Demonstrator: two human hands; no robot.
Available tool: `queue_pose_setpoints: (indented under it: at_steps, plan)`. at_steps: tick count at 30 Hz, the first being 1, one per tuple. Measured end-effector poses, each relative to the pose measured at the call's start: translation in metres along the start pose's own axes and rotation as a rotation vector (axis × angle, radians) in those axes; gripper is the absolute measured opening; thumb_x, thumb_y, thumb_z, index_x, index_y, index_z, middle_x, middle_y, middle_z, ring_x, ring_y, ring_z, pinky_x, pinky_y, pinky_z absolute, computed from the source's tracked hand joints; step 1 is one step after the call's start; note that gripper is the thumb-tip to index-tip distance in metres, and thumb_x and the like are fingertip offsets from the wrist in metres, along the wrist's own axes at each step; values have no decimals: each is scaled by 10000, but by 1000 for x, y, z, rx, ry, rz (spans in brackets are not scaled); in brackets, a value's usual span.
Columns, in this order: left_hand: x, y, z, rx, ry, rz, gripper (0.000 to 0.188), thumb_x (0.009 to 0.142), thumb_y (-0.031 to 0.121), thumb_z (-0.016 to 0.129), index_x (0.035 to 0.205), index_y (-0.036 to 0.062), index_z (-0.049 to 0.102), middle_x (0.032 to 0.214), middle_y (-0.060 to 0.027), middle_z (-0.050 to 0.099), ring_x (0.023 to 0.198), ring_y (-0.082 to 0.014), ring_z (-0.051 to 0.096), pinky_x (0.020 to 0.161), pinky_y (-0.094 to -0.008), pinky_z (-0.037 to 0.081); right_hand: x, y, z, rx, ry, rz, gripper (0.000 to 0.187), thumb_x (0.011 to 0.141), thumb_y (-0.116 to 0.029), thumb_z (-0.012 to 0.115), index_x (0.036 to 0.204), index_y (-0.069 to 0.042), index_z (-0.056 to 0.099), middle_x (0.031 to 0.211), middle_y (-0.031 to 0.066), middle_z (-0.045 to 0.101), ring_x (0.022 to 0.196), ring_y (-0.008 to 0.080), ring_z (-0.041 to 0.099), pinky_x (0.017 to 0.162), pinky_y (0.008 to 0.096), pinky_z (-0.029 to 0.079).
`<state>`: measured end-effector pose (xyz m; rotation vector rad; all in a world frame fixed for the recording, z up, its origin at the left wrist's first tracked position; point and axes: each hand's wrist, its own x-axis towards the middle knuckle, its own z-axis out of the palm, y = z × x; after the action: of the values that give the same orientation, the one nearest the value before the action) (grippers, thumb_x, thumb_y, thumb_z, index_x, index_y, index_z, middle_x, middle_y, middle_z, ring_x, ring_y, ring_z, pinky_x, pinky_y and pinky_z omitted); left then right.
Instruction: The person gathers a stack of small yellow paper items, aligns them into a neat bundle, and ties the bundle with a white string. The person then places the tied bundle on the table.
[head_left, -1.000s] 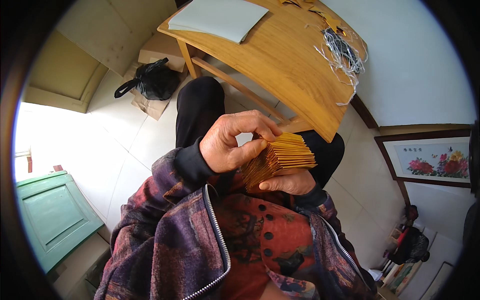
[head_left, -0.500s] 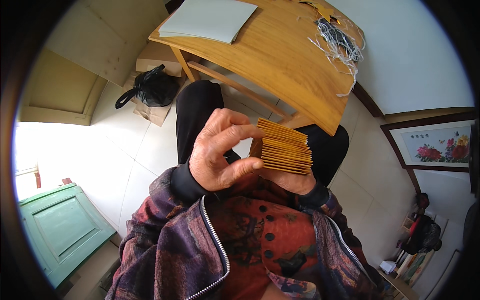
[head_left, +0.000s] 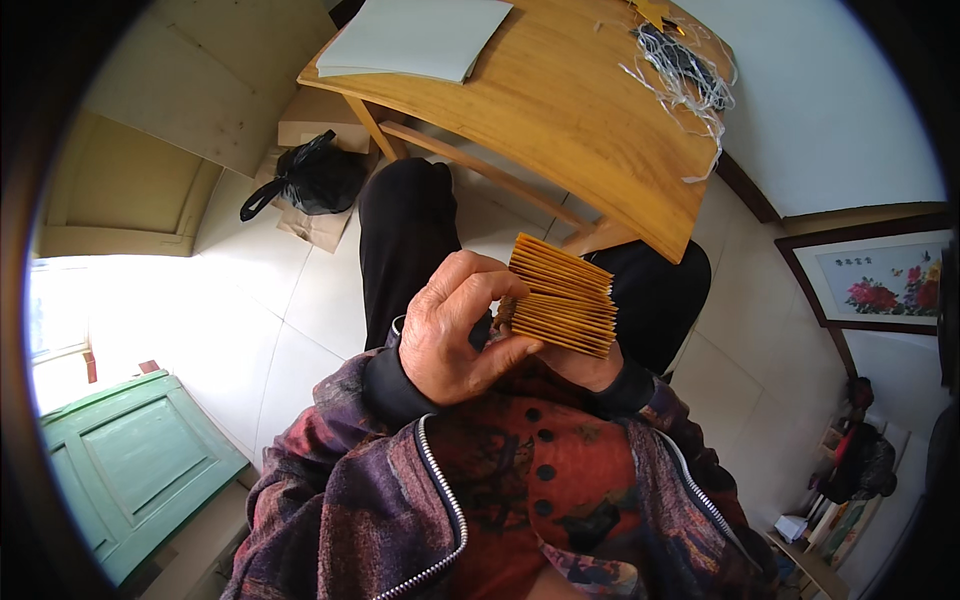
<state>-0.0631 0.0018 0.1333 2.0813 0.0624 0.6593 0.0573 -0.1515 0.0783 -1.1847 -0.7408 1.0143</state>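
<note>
A thick bundle of golden-yellow folded paper [head_left: 562, 300], its pleats or layers fanned in a row, is held over my lap. My right hand [head_left: 582, 368] supports it from below; most of its fingers are hidden behind the paper. At the bundle's left end, my left hand [head_left: 450, 325] is curled, with the fingertips near the top layers and the thumb against the lower ones. A darker brownish end of the bundle shows between thumb and fingers. A split runs across the layers near the middle.
Ahead stands a wooden table [head_left: 540, 110] with white sheets [head_left: 415, 38], tangled whitish strings [head_left: 685, 85] and a gold star [head_left: 652, 14]. A black plastic bag [head_left: 312, 175] lies on the floor at left. A green cabinet door [head_left: 145, 465] is lower left; a framed flower picture [head_left: 880, 275] leans at right.
My left fingers and thumb have closed in on the bundle's left end. A split between the layers now shows more widely. The view has shifted slightly.
</note>
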Motion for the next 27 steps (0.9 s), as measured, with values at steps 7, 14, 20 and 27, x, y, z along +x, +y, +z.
queue_pose_setpoints:
  at_steps: [7, 14, 20, 27]
  plan:
    - [-8, 9, -2, -150, 0, -120, 367, 797, 213, 757, 1055, 4, 600, 967, -131, 576, 843, -243, 594, 722, -316, 501, 0, 0, -4, -177, -80, -15, 357, 861, -48, 657, 1209, -39, 575, 1173, 96, 613, 1080, 190, 592, 912, 318, 496]
    - [-14, 3, 4, -315, 85, -249, 223, 970, 176, 539, 986, -25, 634, 952, -72, 556, 734, -94, 508, 639, -214, 421, 2, -5, 6, -62, 1, 47, 404, 808, 5, 700, 1191, 10, 572, 1124, 101, 650, 1016, 170, 639, 862, 278, 535]
    - [-13, 0, 5, -301, 105, -219, 175, 960, 130, 552, 945, -22, 638, 904, -43, 567, 681, -65, 474, 606, -192, 393, 1, -8, 9, 74, 15, 82, 401, 844, 25, 646, 1224, 24, 516, 1147, 132, 621, 1030, 190, 632, 870, 293, 546]
    - [-12, -3, 5, -549, 111, -432, 150, 947, 107, 574, 915, -24, 642, 877, -34, 588, 745, -82, 523, 675, -217, 428, 5, -11, 11, 343, 71, 196, 292, 911, 38, 522, 1197, 49, 464, 1119, 173, 601, 997, 231, 645, 856, 322, 572]
